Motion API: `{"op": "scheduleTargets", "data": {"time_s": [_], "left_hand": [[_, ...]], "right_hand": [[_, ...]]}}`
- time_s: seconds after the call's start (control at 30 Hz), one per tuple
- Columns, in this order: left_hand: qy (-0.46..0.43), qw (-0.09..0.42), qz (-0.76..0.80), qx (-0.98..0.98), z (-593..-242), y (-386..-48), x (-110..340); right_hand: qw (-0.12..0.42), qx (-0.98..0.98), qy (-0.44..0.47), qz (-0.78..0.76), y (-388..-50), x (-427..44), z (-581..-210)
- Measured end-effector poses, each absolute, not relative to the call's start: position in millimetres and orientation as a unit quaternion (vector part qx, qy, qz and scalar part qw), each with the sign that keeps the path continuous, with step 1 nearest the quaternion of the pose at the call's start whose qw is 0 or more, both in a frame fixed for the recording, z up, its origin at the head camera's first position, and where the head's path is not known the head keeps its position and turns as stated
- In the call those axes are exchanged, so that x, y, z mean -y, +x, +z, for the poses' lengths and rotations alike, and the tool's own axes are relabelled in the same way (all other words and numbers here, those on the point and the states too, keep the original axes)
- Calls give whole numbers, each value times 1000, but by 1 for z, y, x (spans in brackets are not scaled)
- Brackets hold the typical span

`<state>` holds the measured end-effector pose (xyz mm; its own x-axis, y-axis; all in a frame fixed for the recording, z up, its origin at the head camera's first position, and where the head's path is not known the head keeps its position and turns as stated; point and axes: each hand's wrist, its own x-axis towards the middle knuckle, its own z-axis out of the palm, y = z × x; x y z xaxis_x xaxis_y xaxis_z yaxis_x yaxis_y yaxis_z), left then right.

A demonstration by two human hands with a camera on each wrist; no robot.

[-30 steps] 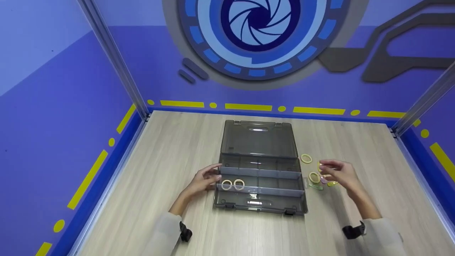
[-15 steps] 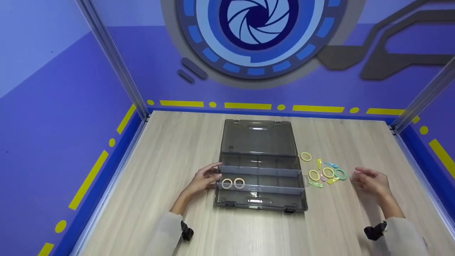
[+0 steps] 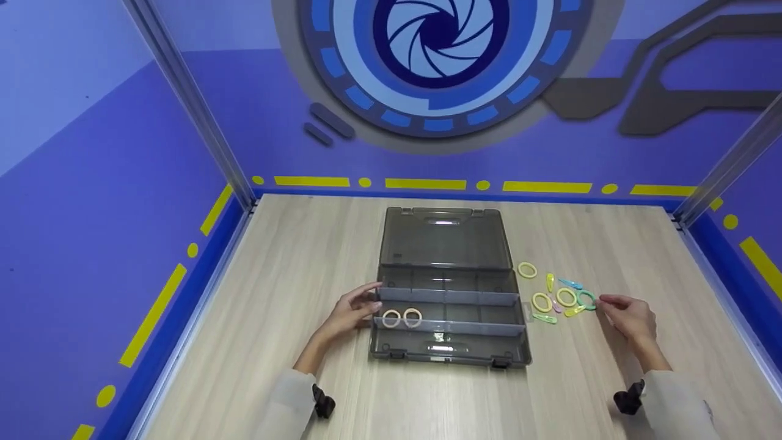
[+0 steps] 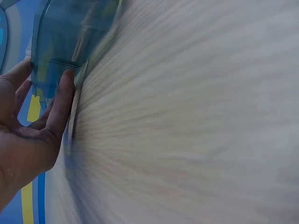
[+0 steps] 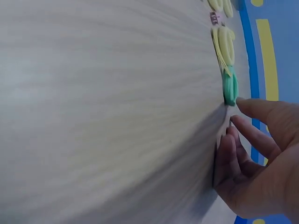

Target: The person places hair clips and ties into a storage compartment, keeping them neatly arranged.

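My left hand (image 3: 349,310) is at the left wall of a dark see-through divided box (image 3: 451,360), which lies with its lid (image 3: 445,238) folded back. In the left wrist view, spread fingertips of the left hand (image 4: 35,135) touch the box's end wall (image 4: 70,42). Two pale peach hair ties (image 3: 412,310) lean in the middle row. To the right of the box, my right hand (image 3: 632,318) reaches the edge of a green hair tie (image 3: 588,307). In the right wrist view, one fingertip meets the green hair tie (image 5: 231,88), while another finger stays apart from it.
Near the green hair tie lie yellow hair ties (image 3: 541,302) and several snap hair clips, among them a blue clip (image 3: 571,284) and a light green clip (image 3: 544,319). Another yellow hair tie (image 3: 527,270) is farther back. Blue panels (image 3: 244,122) border the wooden table (image 3: 305,244).
My right hand first moved right, away from above the hair clips and hair ties, then came back left to the green hair tie. The left hand stays at the box.
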<state>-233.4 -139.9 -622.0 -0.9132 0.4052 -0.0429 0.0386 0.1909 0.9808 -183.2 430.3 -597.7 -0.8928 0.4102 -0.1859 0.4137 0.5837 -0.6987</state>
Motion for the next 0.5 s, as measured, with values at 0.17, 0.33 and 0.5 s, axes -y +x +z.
{"op": "scheduleTargets", "data": {"time_s": [0.17,0.33,0.5], "left_hand": [[147,149,621,-755,-621,-232,139],[148,151,625,-751,-621,-233,139],[147,153,631,-746,-622,-233,140]], "right_hand": [[-21,-911,231,-341,-183,-426,-599],[-24,-911,237,-336,-184,-422,-599],[-32,-916,228,-329,-185,-420,-600]]}}
